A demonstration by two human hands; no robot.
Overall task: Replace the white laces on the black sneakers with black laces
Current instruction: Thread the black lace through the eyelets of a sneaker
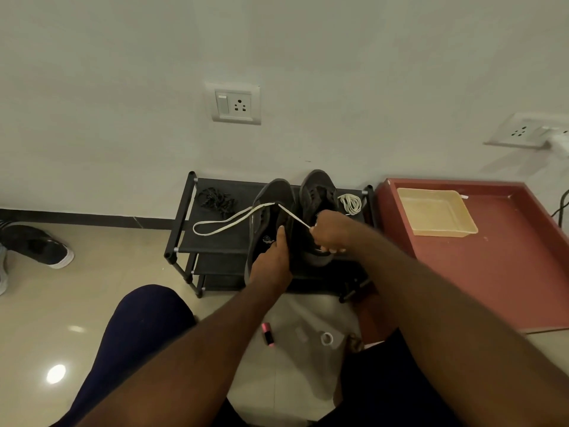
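Fingers [280, 234] of the left grip [271, 263] curl over the heel end of the nearer black sneaker [261, 217], clamped on it. The shoe stands on the top shelf of a black shoe rack [212, 241], toe towards the white wall. The right grip [331, 231], just beside the left, is pinched together on a white lace [221, 224]. From that pinch the lace runs taut to the toe-end eyelets, then trails out to the left in a long loop across the shelf.

A second black sneaker [318, 189] stands beside the first, on its right. A tangle of black laces [215, 200] lies at the shelf's left rear, and a coiled white lace [351, 203] at its right rear.

To the right of the rack, a red bench [508, 257] carries a beige tray [443, 232]. On the floor near the person's knees lie a pink tube [268, 334] and a small white ring [327, 338]. Another dark shoe [40, 245] sits on the floor, well to the left.
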